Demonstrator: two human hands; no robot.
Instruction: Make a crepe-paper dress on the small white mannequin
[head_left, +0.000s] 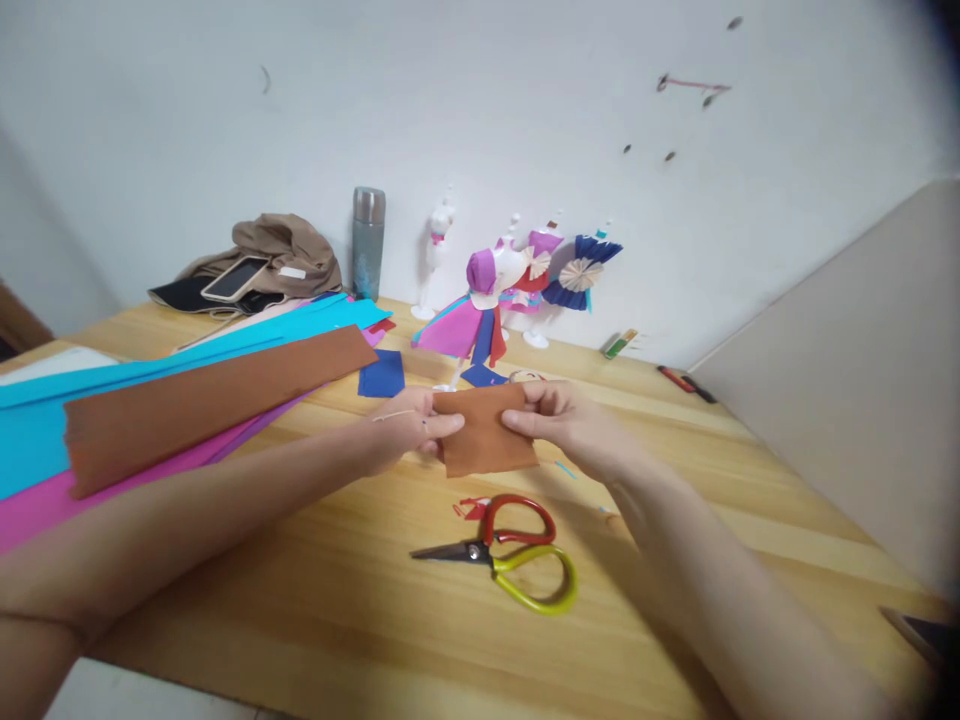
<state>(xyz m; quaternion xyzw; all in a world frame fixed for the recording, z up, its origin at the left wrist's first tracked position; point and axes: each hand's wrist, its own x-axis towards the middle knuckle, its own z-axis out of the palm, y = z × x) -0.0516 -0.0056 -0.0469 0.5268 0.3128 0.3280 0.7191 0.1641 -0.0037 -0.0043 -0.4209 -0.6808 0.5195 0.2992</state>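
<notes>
Both my hands hold a small brown piece of paper (484, 430) just above the wooden table (337, 610). My left hand (409, 428) pinches its left edge between thumb and fingers. My right hand (559, 420) pinches its upper right edge. A pair of scissors (510, 555) with one red and one yellow-green handle lies closed on the table just in front of the paper.
Long sheets of brown (210, 400), cyan and pink paper lie at the left. Small white mannequins in paper dresses (487, 300) stand at the back, near a grey flask (367, 243), a phone (234, 278) on a cloth, and a blue paper square (381, 375).
</notes>
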